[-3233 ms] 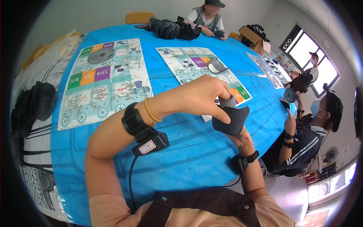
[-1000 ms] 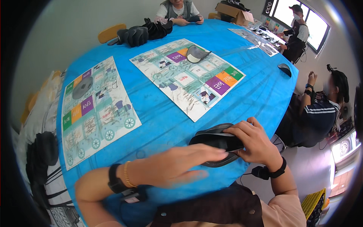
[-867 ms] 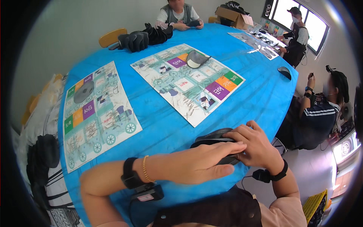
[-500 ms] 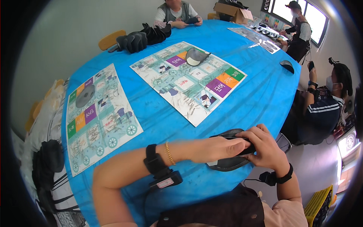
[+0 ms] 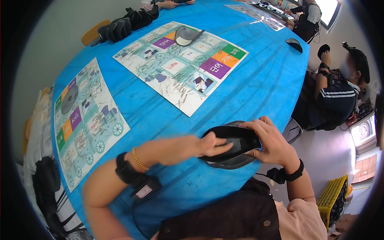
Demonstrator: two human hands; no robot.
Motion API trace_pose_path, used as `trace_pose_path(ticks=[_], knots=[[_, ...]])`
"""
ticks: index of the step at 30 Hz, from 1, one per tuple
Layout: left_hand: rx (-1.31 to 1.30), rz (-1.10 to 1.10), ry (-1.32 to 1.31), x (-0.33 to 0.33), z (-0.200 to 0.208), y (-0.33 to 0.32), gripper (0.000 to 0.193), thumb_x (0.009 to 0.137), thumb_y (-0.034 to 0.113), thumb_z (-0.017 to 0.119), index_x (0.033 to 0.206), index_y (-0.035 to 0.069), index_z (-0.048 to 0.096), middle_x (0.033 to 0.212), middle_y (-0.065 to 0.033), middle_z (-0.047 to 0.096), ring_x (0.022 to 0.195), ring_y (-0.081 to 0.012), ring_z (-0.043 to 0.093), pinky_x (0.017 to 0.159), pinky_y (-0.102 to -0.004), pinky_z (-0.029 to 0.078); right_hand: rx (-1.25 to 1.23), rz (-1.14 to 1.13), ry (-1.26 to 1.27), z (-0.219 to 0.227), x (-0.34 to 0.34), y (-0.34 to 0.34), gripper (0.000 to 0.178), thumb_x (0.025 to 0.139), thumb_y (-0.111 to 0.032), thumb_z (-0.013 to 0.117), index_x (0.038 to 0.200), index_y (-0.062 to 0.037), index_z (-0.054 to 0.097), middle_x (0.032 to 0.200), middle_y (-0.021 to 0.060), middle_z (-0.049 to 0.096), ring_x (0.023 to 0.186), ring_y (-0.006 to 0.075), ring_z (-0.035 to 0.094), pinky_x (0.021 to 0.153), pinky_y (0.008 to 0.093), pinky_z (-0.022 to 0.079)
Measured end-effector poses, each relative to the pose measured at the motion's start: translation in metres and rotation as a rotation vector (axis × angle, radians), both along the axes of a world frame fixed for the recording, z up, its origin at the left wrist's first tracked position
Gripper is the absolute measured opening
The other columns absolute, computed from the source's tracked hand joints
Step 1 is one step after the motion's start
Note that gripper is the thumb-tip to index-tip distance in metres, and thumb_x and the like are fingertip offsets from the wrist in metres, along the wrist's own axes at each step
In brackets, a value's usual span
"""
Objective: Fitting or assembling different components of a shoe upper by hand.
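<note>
My right hand (image 5: pixel 272 140) grips the right end of a black, hollow, moulded piece (image 5: pixel 240 140), shaped like a shoe insole, with thumb below and fingers above. Two fingers of my left hand (image 5: pixel 214 146) stretch over its hollow, slightly blurred; whether they touch it is unclear. Directly beneath lies a second dark grey curved piece (image 5: pixel 230 163), mostly covered, over the blue table covering (image 5: pixel 176 180).
Two printed boards (image 5: pixel 180 68) (image 5: pixel 90 124) lie on the table, each with a grey curved piece on it. Black curved pieces (image 5: pixel 124 28) are stacked at the far left. One more piece (image 5: pixel 294 45) sits near the right edge. A seated person (image 5: pixel 336 92) is at right, beside a yellow crate (image 5: pixel 332 196).
My left hand has drawn back to the left, its fingers now extended, and the black piece's hollow shows. The view has tilted downward. The seated person at right has raised a dark piece.
</note>
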State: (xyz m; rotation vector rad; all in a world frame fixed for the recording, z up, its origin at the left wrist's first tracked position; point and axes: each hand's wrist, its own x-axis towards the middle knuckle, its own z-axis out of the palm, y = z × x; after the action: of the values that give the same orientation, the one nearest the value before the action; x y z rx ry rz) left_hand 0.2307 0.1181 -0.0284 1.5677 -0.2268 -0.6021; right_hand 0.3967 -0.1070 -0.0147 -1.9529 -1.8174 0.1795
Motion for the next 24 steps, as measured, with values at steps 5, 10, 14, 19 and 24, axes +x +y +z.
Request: trace_pose_path(ticks=[5, 10, 14, 19, 24], knots=[[0.26, 0.078, -0.166, -0.034, 0.013, 0.005, 0.075, 0.099, 0.057, 0.015, 0.138, -0.001, 0.042, 0.141, -0.0179, 0.045, 0.129, -0.0348, 0.043, 0.105, -0.0329, 0.036, 0.001, -0.016, -0.04, 0.006, -0.002, 0.0, 0.066, 0.064, -0.021, 0.08, 0.122, -0.0067, 0.051, 0.101, 0.0095, 0.06, 0.089, 0.0294, 0.056, 0.085, 0.0364, 0.039], [0.461, 0.152, -0.175, -0.064, 0.042, 0.015, 0.072, 0.099, 0.055, 0.02, 0.137, -0.002, 0.041, 0.134, -0.0188, 0.052, 0.12, -0.0375, 0.051, 0.099, -0.0335, 0.041, 0.101, -0.095, 0.01, 0.009, 0.009, -0.007, 0.064, 0.063, -0.015, 0.08, 0.121, -0.0069, 0.054, 0.102, 0.0094, 0.061, 0.091, 0.0289, 0.057, 0.084, 0.0374, 0.043], [0.501, 0.545, -0.512, -0.094, 0.04, 0.022, 0.073, 0.098, 0.057, 0.02, 0.135, -0.001, 0.044, 0.125, -0.0172, 0.059, 0.117, -0.035, 0.055, 0.099, -0.0346, 0.041, 0.247, -0.236, -0.231, 0.057, 0.053, -0.017, 0.059, 0.057, -0.003, 0.079, 0.113, -0.0035, 0.059, 0.103, 0.0133, 0.064, 0.099, 0.0286, 0.061, 0.088, 0.0369, 0.047], [0.515, 0.61, -0.466, -0.113, 0.029, 0.022, 0.072, 0.098, 0.056, 0.018, 0.134, 0.0, 0.045, 0.124, -0.018, 0.06, 0.117, -0.0327, 0.056, 0.099, -0.0353, 0.041, 0.374, -0.49, -0.69, 0.169, 0.11, -0.034, 0.038, 0.069, -0.004, 0.072, 0.105, -0.0029, 0.059, 0.097, 0.0139, 0.063, 0.09, 0.0307, 0.062, 0.078, 0.0373, 0.048], [0.479, 0.584, -0.46, -0.119, 0.012, 0.019, 0.064, 0.1, 0.05, 0.026, 0.133, -0.001, 0.045, 0.123, -0.0189, 0.06, 0.117, -0.031, 0.057, 0.098, -0.0348, 0.042, 0.414, -0.574, -1.0, 0.204, 0.109, -0.026, 0.03, 0.071, -0.01, 0.073, 0.097, -0.0082, 0.058, 0.088, 0.0076, 0.061, 0.085, 0.0314, 0.061, 0.069, 0.039, 0.047]])
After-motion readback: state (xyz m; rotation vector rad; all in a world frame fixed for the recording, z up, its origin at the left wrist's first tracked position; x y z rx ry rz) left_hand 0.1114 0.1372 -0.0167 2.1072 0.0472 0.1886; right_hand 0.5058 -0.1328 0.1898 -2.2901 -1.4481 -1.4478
